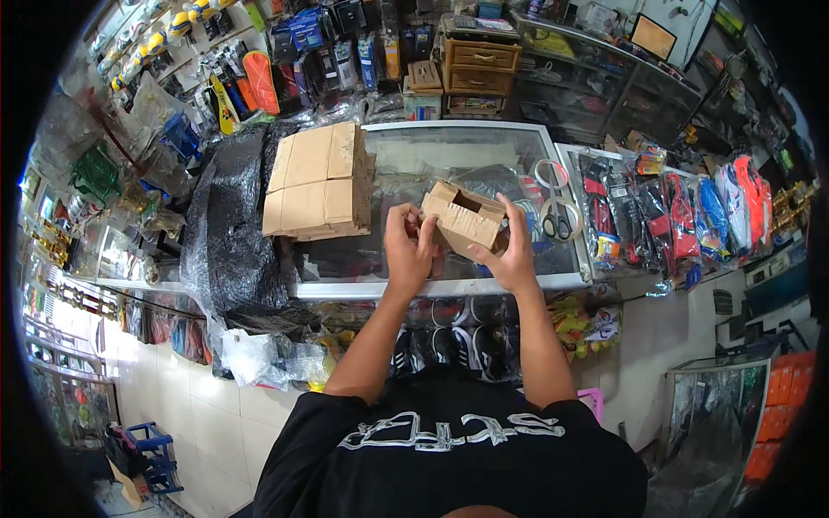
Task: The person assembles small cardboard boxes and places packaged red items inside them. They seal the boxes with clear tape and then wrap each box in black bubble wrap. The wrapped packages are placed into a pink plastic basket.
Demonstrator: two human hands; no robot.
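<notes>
Between my two hands is a small brown cardboard box (471,226), tilted above the glass counter (414,142). A dark opening shows in its upper side. My left hand (409,246) grips the box's left end, fingers bent around it. On the right end, my right hand (515,250) holds it with the thumb along the near side; some of its fingers are behind the box. To the left lies a stack of flattened cardboard boxes (315,186). Just right of my right hand are rolls of tape (566,207) and black-handled scissors (557,226).
Black bubble wrap (233,216) drapes over the counter's left part. Packaged goods (682,211) hang or lie at the right. Shoes (466,345) stand below the counter's near edge. A wooden drawer unit (484,65) stands behind, and a blue stool (155,457) is on the floor at lower left.
</notes>
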